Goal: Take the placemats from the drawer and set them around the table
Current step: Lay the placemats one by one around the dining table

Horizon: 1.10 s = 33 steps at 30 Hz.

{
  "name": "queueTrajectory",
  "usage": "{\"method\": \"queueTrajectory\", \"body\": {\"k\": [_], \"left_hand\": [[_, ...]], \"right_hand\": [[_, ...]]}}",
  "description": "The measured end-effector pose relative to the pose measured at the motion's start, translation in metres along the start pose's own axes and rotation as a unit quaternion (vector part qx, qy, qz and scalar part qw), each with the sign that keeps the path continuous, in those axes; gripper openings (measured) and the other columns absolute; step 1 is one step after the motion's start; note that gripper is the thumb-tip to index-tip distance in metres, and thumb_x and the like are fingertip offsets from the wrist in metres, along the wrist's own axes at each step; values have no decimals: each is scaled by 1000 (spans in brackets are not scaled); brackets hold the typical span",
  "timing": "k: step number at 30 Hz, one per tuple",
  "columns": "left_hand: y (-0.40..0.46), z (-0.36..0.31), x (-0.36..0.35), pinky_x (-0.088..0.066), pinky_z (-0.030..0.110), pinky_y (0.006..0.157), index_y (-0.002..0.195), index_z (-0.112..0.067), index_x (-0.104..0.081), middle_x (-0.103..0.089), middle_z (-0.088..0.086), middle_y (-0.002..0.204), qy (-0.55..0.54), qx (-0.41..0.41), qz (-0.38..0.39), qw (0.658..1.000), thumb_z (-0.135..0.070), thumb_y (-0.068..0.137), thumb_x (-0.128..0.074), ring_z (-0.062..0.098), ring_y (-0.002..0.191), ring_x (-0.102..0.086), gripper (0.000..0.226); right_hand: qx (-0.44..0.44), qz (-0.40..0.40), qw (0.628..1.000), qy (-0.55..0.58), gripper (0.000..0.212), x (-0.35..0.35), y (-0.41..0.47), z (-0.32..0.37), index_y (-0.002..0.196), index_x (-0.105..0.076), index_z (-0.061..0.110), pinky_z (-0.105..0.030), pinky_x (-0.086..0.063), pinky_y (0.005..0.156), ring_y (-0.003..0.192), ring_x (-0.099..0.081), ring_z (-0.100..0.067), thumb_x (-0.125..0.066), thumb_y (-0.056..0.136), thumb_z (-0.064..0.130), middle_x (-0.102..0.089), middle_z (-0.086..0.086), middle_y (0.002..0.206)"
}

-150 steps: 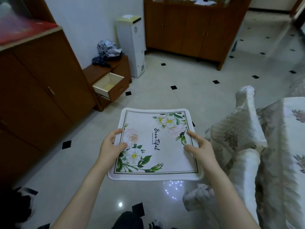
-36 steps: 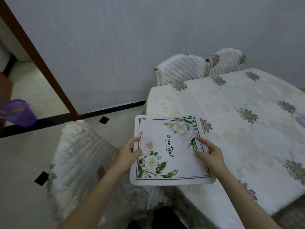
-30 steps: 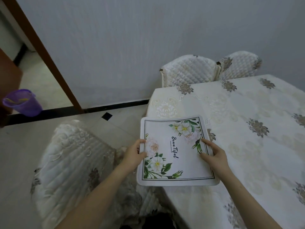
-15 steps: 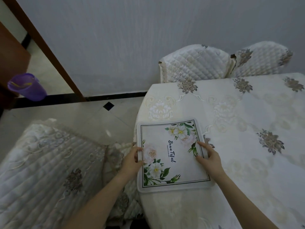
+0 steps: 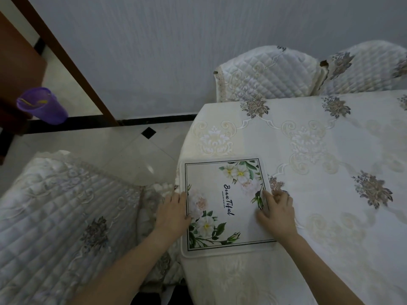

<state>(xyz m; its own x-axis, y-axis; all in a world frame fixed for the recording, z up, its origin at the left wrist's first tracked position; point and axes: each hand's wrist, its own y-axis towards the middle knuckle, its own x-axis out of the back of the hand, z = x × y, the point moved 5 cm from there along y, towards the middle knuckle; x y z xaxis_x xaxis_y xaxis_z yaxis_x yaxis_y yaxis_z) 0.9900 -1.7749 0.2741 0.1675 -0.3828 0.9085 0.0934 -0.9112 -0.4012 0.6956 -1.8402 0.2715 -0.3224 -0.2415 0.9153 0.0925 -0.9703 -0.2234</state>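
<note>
While you lay the placemat [image 5: 224, 205] on the near left corner of the worktop [image 5: 330, 150], your two hands keep it by its side edges, so that it comes down flat and square to the edge. Your left hand [image 5: 172, 213] touches the left border, which reaches just to the rim of the worktop; whether its fingers pinch under the mat, I cannot tell. Your right hand [image 5: 276, 213] rests on the right border with fingers bent, pressing the mat onto the cloth. It lies in front of the covered chair [image 5: 66, 205], probably to mark that seat. I judge this placement nearly finished; other seats have no mat yet.
</note>
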Motion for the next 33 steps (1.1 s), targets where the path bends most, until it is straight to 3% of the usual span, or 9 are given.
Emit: {"method": "queueTrajectory", "body": {"k": [3, 6, 8, 10, 15, 20, 23, 27, 33], "left_hand": [[7, -13, 7, -27, 42, 111, 147, -9, -28, -32, 16, 150, -26, -20, -91, 995, -43, 92, -43, 32, 139, -28, 67], [32, -34, 11, -5, 40, 120, 150, -9, -17, -11, 10, 158, -59, -57, -141, 987, -40, 95, -20, 26, 147, -11, 64], [54, -49, 12, -13, 42, 114, 147, -4, -27, -24, 13, 155, -69, -62, -152, 984, -36, 94, -24, 28, 143, -24, 61], [76, -59, 3, -15, 42, 112, 147, -3, -25, -25, 13, 154, -73, -61, -135, 986, -34, 94, -27, 28, 142, -26, 61], [101, -56, -28, -9, 41, 116, 150, -5, -17, -13, 11, 159, -54, -51, -140, 987, -35, 97, -21, 24, 147, -9, 62], [95, -35, -27, 4, 33, 119, 152, -8, -1, 5, 5, 160, -66, -64, -172, 981, -42, 100, -16, 13, 146, 10, 64], [89, -10, -26, 2, 33, 119, 152, -7, -2, 3, 7, 160, -66, -51, -177, 981, -42, 99, -15, 14, 147, 8, 65], [87, 1, -27, 1, 35, 119, 151, -3, -6, -3, 12, 160, -40, -51, -165, 984, -41, 99, -16, 19, 148, 3, 65], [62, -16, -10, -3, 38, 118, 149, -2, -15, -13, 14, 157, -30, -70, -194, 978, -39, 98, -24, 25, 146, -12, 64]], "right_hand": [[94, -33, 994, -34, 57, 2, 17, 27, 130, -51, 11, -51, -39, 100, 124, -40, -38, -37, 83, 40, -45, -19, 134], [181, -33, 983, -17, 60, -7, 35, 79, 148, -28, 14, -47, -19, 117, 144, -21, -26, -26, 95, 42, -28, -5, 153], [213, -19, 977, 7, 60, -21, 49, 114, 151, -16, 17, -38, -3, 120, 146, -7, -17, -20, 96, 42, -12, 5, 154], [229, -5, 973, 16, 58, -39, 62, 135, 150, -16, 15, -34, 1, 119, 146, -4, -14, -19, 97, 38, -10, 4, 155], [241, 9, 970, -24, 59, -78, 83, 127, 151, -18, 14, -38, -4, 119, 147, -3, -14, -13, 100, 43, -13, -1, 158], [214, -15, 975, -52, 62, -56, 99, 72, 153, -9, 17, -30, 0, 119, 147, 2, -11, -17, 100, 48, -6, 1, 159], [163, -29, 984, -58, 63, -34, 107, 27, 153, -10, 16, -32, -4, 119, 147, -1, -11, -17, 99, 47, -7, 0, 159], [157, -27, 984, -78, 63, -32, 106, 21, 153, -8, 16, -34, -5, 120, 147, -1, -11, -17, 98, 46, -4, 3, 158], [124, -35, 988, -87, 67, -20, 91, 34, 151, -4, 13, -31, 6, 118, 147, 0, -14, -6, 96, 50, -4, -3, 159]]}}
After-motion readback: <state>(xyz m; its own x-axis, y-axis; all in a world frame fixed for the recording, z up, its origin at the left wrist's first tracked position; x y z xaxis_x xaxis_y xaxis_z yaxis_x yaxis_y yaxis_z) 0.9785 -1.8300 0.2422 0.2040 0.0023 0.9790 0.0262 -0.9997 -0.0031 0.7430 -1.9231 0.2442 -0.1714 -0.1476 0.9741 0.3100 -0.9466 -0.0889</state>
